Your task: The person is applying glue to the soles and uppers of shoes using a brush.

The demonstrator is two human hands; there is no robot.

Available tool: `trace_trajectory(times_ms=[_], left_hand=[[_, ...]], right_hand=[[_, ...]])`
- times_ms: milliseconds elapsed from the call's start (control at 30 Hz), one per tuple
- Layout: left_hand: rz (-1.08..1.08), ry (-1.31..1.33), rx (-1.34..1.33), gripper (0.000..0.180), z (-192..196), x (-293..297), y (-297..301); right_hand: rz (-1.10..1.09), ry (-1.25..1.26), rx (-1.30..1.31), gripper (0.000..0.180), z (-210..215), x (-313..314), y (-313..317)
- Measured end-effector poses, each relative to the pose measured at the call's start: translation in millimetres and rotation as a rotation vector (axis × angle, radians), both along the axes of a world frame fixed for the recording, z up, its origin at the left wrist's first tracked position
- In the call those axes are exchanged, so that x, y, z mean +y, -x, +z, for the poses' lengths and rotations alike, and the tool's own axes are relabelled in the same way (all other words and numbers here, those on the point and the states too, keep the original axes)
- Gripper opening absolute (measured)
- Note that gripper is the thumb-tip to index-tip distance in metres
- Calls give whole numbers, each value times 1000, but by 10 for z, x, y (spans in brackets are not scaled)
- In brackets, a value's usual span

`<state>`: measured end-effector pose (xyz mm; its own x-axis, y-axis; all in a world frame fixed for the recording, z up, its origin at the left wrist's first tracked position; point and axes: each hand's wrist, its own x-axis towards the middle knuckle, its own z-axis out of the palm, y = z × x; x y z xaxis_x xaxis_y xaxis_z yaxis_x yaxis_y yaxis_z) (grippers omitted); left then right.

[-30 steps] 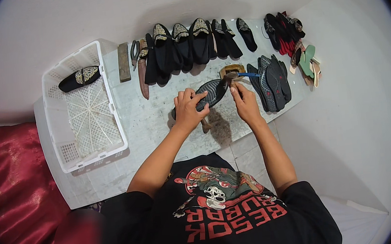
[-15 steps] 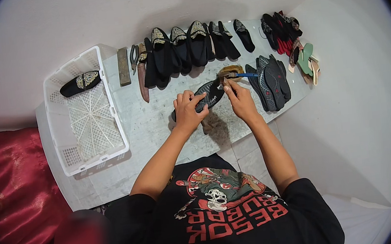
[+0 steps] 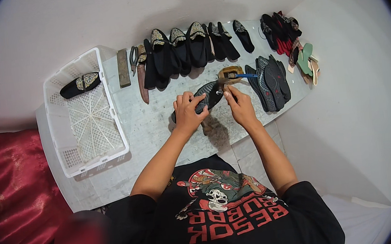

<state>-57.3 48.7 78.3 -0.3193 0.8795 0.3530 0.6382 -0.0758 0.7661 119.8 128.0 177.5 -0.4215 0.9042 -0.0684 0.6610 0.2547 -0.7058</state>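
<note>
A black shoe [image 3: 210,96], sole up, sits at the middle of the table. Its ridged dark sole shows. My left hand [image 3: 188,111] is closed round its left part, fingers over the sole. My right hand [image 3: 241,105] is pinched at the shoe's right end, on a small tool with a brownish-grey head [image 3: 223,81]; its kind is not clear. Under the shoe a brown support [image 3: 207,128] shows partly. Just beyond my right hand stands a yellowish glue container [image 3: 239,70] with a blue-handled brush [image 3: 248,75] lying across it.
A white plastic basket [image 3: 119,121] at the left holds one decorated black shoe [image 3: 80,85]. Along the back stand a flat block [image 3: 123,68], pliers [image 3: 134,60], a knife-like tool [image 3: 143,82] and several black shoes [image 3: 179,51]. Dark soles [image 3: 273,84] and green shoe pieces [image 3: 305,61] lie right.
My right hand has shifted slightly nearer to me and turned a little, and more of the tool's head shows over the shoe's end. My left hand has stayed on the shoe.
</note>
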Motion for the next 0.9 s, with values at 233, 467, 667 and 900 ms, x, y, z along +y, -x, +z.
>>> trace_trajectory(times_ms=[233, 467, 667, 900], left_hand=[[4, 9, -8, 42, 36, 26, -28], [-1, 12, 4, 42, 14, 2, -35], [-1, 5, 3, 41, -8, -6, -10], [-12, 1, 36, 45, 27, -4, -21]], right_hand=[[-49, -102, 128, 41, -294, 50, 60], [-34, 63, -62, 43, 1, 162, 89], [-47, -47, 96, 41, -29, -54, -51], [-64, -96, 91, 43, -318, -148, -110]])
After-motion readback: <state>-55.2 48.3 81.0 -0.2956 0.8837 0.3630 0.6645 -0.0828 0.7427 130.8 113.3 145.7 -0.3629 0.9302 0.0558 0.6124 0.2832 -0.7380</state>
